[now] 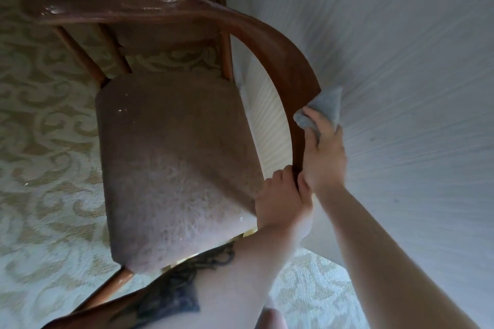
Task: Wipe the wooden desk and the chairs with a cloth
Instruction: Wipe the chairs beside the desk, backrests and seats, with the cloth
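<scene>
Head view: at right of centre the right hand (324, 157) presses a grey cloth (324, 108) against the curved wooden arm of the chair (270, 43), fingers curled on it, while just below the left hand (283, 200) grips the arm's end

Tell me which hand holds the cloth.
The right hand holds the grey cloth against the chair's curved wooden rail; the left hand only grips the rail, bare.

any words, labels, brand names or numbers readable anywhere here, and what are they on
None: no readable text in this view.
The chair, its seat cushion, the grey cloth, the carpet and the white fabric carry no lettering.
The dark marking on the left forearm is too blurred to read.
</scene>
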`<state>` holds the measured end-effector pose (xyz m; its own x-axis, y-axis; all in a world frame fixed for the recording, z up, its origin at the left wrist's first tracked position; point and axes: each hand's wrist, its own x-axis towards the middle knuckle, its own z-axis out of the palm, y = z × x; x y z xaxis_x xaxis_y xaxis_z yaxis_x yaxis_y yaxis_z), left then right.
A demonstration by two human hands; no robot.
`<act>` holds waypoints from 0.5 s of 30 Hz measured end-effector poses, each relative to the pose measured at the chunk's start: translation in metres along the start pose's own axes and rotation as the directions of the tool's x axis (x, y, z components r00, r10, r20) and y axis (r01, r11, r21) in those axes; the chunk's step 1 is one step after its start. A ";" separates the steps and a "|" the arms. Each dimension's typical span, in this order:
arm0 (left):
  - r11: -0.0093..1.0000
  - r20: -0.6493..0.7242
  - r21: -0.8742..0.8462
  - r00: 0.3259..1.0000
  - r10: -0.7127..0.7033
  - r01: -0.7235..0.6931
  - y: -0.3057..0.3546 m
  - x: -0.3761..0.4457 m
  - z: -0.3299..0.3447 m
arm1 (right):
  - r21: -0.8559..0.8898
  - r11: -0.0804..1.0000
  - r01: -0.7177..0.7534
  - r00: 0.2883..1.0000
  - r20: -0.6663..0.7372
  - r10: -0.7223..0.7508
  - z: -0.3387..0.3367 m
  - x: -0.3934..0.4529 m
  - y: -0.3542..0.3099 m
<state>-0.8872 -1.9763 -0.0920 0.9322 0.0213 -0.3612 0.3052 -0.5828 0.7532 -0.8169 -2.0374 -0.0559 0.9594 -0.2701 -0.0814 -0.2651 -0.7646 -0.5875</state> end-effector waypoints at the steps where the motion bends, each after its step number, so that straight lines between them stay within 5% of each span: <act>1: 1.000 -0.013 -0.011 1.000 -0.021 0.021 -0.001 0.000 -0.001 | 0.053 0.998 -0.032 0.999 0.004 0.032 0.001 -0.020 0.003; 4: 0.999 -0.053 0.015 0.998 -0.042 0.043 -0.002 -0.002 -0.003 | 0.099 0.993 -0.070 0.996 0.058 0.064 0.003 -0.055 0.010; 7: 0.999 -0.031 0.048 0.999 -0.016 0.017 -0.008 -0.013 -0.012 | -0.075 0.996 -0.047 0.989 0.138 0.058 -0.003 -0.044 0.012; 11: 0.959 0.019 0.282 0.999 -0.027 0.021 -0.065 -0.058 -0.044 | -0.181 0.983 0.009 0.970 0.239 0.035 -0.008 -0.033 0.010; 15: 0.904 -0.029 0.428 1.000 0.003 0.009 -0.124 -0.108 -0.089 | -0.182 0.982 -0.050 0.977 0.195 0.086 -0.005 -0.047 0.006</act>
<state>-1.0081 -1.8337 -0.0976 0.9384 0.0425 -0.3429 0.2010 -0.8743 0.4418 -0.8646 -2.0323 -0.0521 0.9333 -0.2158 -0.2870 -0.3260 -0.8440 -0.4259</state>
